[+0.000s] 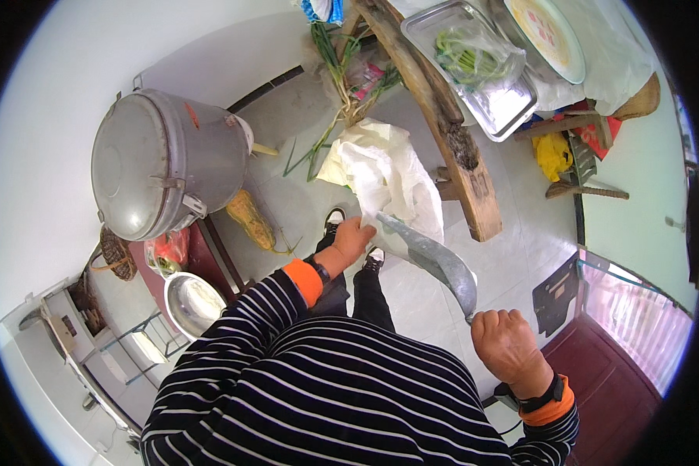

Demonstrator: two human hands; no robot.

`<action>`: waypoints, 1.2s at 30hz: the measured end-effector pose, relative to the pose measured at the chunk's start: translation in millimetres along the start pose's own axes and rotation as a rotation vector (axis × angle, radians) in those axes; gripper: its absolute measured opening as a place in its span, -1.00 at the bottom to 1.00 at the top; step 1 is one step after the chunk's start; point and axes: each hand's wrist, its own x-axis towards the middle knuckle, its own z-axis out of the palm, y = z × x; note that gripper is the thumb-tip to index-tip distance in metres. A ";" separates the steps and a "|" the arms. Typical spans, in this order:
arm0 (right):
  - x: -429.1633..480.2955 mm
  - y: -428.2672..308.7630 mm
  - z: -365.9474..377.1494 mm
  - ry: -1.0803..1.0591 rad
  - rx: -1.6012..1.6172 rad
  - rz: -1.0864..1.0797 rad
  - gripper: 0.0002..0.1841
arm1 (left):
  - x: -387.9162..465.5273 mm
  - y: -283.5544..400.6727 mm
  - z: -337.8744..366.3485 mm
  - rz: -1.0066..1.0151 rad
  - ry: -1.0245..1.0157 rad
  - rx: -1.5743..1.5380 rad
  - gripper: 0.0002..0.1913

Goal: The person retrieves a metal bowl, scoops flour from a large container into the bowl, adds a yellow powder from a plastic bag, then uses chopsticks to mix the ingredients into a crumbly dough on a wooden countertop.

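My right hand (509,349) is closed around the end of a long, curved grey metal scoop (434,256). The scoop's narrow far end points left, over the near side of a white plastic sack (396,169). My left hand (352,240) grips the near edge of that sack, close to the scoop's tip. The sack stands crumpled on the floor in front of my shoes, its top gathered in folds. What is inside the sack is hidden from me.
A large lidded aluminium pot (169,163) stands on a dark red bench to the left, with a metal basin (195,303) beside it. A long squash (250,218) and green onions (343,87) lie on the floor. A thick wooden beam (442,128) and a steel tray (507,116) of greens are to the right.
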 end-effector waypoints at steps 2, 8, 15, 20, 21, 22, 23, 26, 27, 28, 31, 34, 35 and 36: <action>2.1 1.0 -2.2 0.004 -0.016 0.005 -0.88 | 9.7 9.8 -3.1 0.081 0.108 -0.023 -0.69; 8.1 2.4 -6.5 -0.023 -0.062 -0.006 -0.91 | 20.6 34.8 -24.3 0.195 0.261 -0.139 -0.73; 39.3 10.8 3.7 -0.009 -0.118 -0.002 -0.94 | -10.5 33.0 -9.1 0.496 0.001 0.095 -0.73; 68.4 34.3 23.7 0.074 -0.103 0.249 -0.92 | -38.9 25.8 -9.6 0.367 -0.252 0.233 -0.79; 74.4 39.0 27.6 0.100 -0.072 0.307 -0.91 | -41.8 24.1 -11.2 0.352 -0.316 0.232 -0.81; 80.3 43.2 31.4 0.113 -0.051 0.376 -0.90 | -42.9 23.0 -12.4 0.292 -0.333 0.258 -0.81; 86.2 45.9 35.0 0.162 0.025 0.401 -0.89 | -44.3 22.0 -13.1 0.284 -0.353 0.251 -0.81; 103.0 47.6 44.9 0.248 0.211 0.472 -0.88 | -46.2 24.7 -11.3 0.278 -0.385 0.185 -0.81; 107.7 46.1 47.9 0.258 0.265 0.477 -0.88 | -46.2 27.7 -10.3 0.284 -0.381 0.130 -0.81; 111.4 43.3 50.8 0.269 0.319 0.484 -0.88 | -46.3 31.8 -10.0 0.207 -0.399 0.085 -0.81; 119.4 32.9 58.9 0.256 0.367 0.454 -0.88 | -43.6 47.3 -16.8 0.118 -0.250 0.223 -0.77; 122.0 23.5 65.5 0.186 0.428 0.437 -0.88 | -31.5 63.3 -25.9 0.010 -0.143 0.183 -0.70; 122.4 21.4 67.3 0.156 0.443 0.437 -0.88 | -25.9 67.8 -28.1 0.016 -0.113 0.140 -0.69; 122.7 19.8 69.1 0.142 0.449 0.438 -0.87 | -20.4 70.3 -24.6 0.222 -0.035 0.086 -0.66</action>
